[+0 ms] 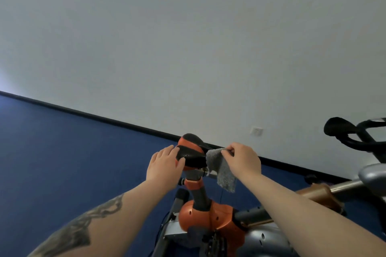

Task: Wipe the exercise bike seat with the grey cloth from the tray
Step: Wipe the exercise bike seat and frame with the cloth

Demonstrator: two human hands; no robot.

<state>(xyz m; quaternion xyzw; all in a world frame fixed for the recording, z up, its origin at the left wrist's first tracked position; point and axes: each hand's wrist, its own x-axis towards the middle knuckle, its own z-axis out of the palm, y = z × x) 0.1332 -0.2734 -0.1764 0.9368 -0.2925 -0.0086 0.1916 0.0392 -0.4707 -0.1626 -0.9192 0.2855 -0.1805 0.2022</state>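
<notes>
The black and orange exercise bike seat (191,149) stands on an orange and grey post at the lower middle. My left hand (165,165) grips the seat's near left edge, fingers curled over it. My right hand (242,159) pinches the top edge of the grey cloth (221,168), which hangs down against the seat's right side. No tray is in view.
The orange bike body (208,218) and a grey flywheel cover (265,240) sit below the seat. Black handlebars (351,133) reach in at the right edge. Blue floor (73,152) spreads to the left, and a white wall with a socket (256,131) stands behind.
</notes>
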